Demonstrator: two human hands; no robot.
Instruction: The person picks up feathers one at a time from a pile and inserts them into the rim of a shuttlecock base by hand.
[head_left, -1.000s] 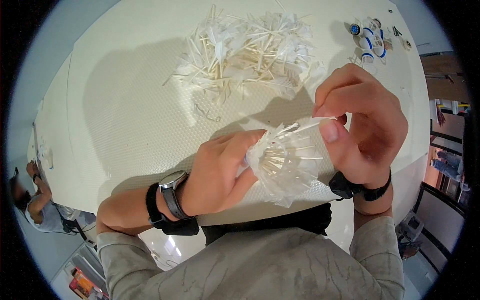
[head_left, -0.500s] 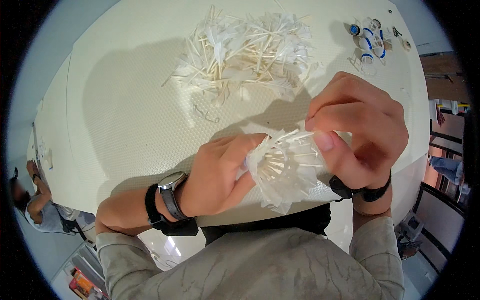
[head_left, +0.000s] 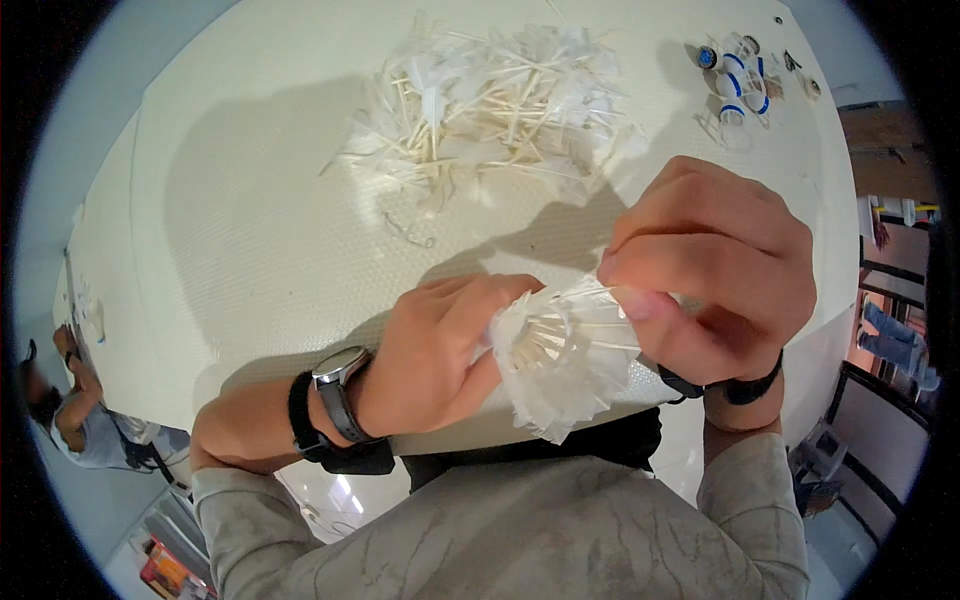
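Note:
My left hand is wrapped around the narrow end of a white feather shuttlecock. Its open, flared side points to the right, with pale quills showing inside the ring. On the rim, the thumb and forefinger of my right hand pinch one of the feathers. The cork end lies hidden in my left fist. Farther off on the table, a loose heap of white feathers with bare quills is spread out.
The white textured table curves around me. A loose thread lies before the heap. Far right are small white round pieces with blue bands. Another person sits at the far left edge.
The shuttlecock has tipped slightly and its lower feathers sit a little lower. My right fingers have shifted slightly left and closed together at the rim. My left hand keeps its hold.

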